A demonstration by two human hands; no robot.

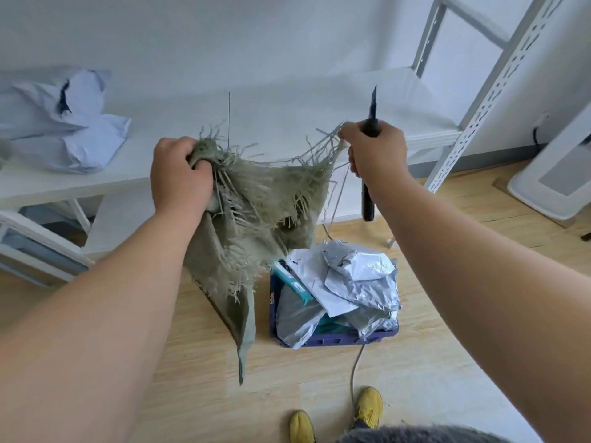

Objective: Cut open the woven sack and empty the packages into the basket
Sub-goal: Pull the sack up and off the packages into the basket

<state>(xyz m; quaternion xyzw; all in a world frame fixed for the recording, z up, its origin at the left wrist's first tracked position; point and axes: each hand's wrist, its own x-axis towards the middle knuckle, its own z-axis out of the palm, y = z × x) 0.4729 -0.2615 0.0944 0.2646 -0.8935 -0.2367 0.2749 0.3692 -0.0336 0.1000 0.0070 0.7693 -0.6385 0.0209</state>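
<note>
I hold a limp grey-green woven sack [256, 206] up in the air by its frayed cut edge. My left hand [180, 174] is clenched on the sack's left corner. My right hand [374, 148] pinches the right corner's loose strands and also grips a black utility knife [367, 199], blade pointing up. The sack hangs flat, its bottom reaching toward the floor. Below it on the right stands a blue plastic basket [339, 341] heaped with silver-grey mailer packages [358, 282].
A white table [256, 123] stands behind the sack with pale blue bags [64, 123] on its left end. A white perforated metal rack [479, 91] rises at the right. A grey cable [355, 369] runs over the wooden floor near my yellow shoes [369, 407].
</note>
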